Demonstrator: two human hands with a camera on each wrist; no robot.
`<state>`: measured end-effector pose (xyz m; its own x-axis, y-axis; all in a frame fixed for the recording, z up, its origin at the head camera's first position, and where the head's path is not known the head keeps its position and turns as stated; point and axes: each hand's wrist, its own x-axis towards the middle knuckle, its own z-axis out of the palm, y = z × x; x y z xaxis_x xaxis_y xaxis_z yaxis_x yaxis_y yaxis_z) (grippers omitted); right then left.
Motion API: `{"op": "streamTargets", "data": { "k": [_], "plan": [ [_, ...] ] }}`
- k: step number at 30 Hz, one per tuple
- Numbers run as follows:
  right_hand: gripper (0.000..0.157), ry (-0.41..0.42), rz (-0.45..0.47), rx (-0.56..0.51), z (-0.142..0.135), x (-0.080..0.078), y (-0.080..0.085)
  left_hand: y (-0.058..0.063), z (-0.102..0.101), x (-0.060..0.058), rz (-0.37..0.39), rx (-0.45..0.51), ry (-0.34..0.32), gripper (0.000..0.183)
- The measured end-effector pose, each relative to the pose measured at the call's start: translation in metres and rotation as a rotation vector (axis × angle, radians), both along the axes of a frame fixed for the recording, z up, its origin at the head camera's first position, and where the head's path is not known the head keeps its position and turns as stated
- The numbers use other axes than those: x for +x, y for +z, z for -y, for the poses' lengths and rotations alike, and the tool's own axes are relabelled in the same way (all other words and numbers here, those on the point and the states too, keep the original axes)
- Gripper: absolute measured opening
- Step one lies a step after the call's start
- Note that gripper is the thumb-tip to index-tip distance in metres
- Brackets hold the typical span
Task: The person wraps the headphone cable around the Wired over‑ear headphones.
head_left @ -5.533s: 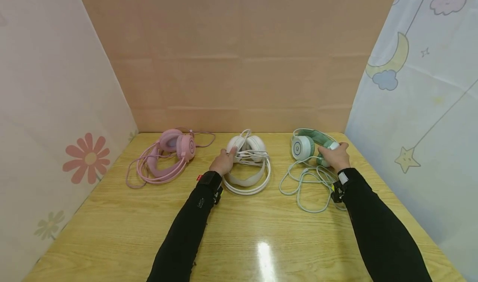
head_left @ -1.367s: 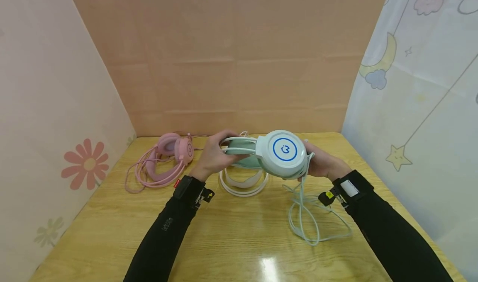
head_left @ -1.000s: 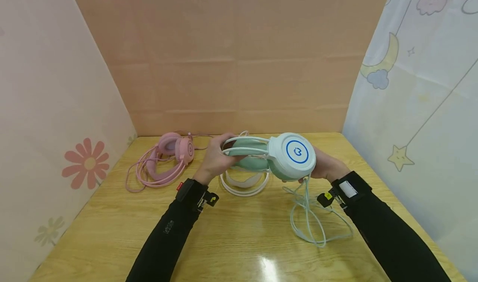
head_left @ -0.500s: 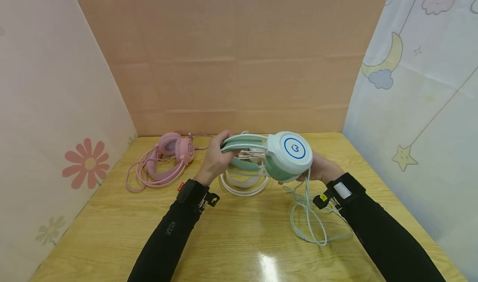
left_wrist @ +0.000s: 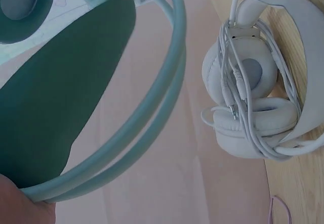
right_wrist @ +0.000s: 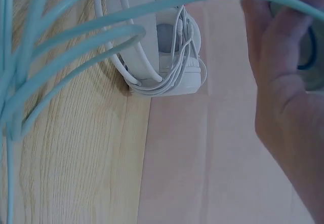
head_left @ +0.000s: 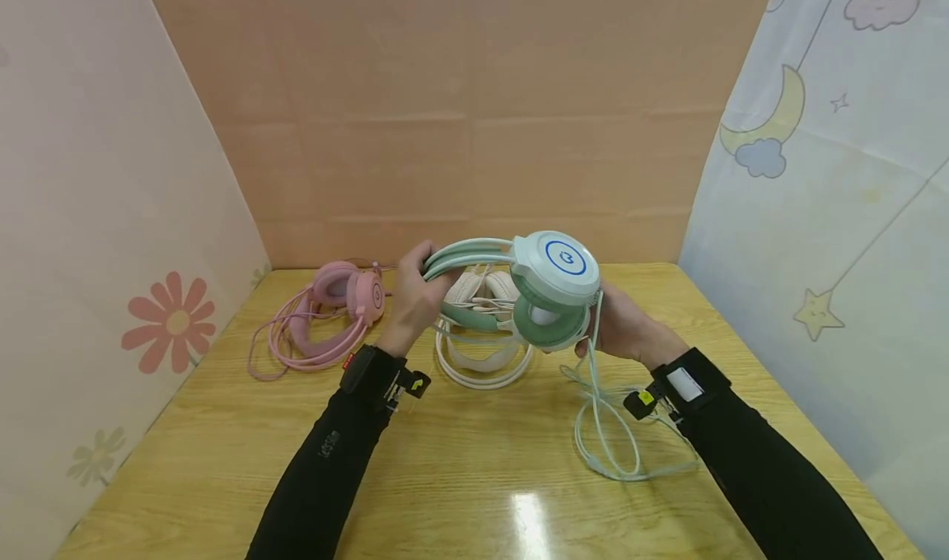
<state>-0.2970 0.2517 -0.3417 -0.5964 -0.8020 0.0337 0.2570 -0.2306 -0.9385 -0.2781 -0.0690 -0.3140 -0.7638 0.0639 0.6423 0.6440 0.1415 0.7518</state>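
Mint-green and white headphones [head_left: 558,265] are held up off the table between both hands, ear cups to the right and headband to the left. My left hand [head_left: 415,301] grips the headband bars at their top; in the left wrist view its thumb side shows beside the green headband pad [left_wrist: 76,92]. At the other end, my right hand [head_left: 628,325] holds the lower ear cup, fingers partly hidden behind it. A pale green cable [head_left: 630,453] hangs down and lies in loops on the table. White headphones [left_wrist: 250,77], wrapped with their own cord, lie just behind.
Pink headphones [head_left: 366,296] with a coiled cord lie at the back left of the wooden table [head_left: 460,478]. A tan back panel [head_left: 474,132] rises at the rear edge. Patterned cloth walls stand at the left [head_left: 96,173] and right [head_left: 853,239].
The green headphones have come up from the table's right to the middle; my left hand left the white pair for their headband. Lately they rise and tilt, showing the ear cushions.
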Motion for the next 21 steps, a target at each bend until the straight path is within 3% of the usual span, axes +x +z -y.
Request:
{"op": "streamTargets", "data": {
  "k": [4,7,15,17,21],
  "plan": [
    [0.073,-0.102,-0.003,0.071,-0.007,0.001,0.001,0.001,0.004,-0.002,-0.013,0.009,0.072,0.027],
    [0.072,-0.127,-0.041,0.132,-0.013,0.004,0.0,0.0,0.007,-0.004,-0.013,0.002,0.127,0.028],
    [0.068,-0.215,-0.303,0.466,-0.021,0.03,-0.005,-0.001,0.012,-0.004,0.04,0.018,0.208,0.031],
    [0.066,-0.22,-0.365,0.542,-0.023,0.035,-0.009,0.008,0.011,0.005,0.066,0.018,0.224,0.03],
    [0.06,-0.225,-0.445,0.593,-0.027,0.036,-0.022,0.011,0.012,0.006,0.089,0.02,0.246,0.026]
  ]
}}
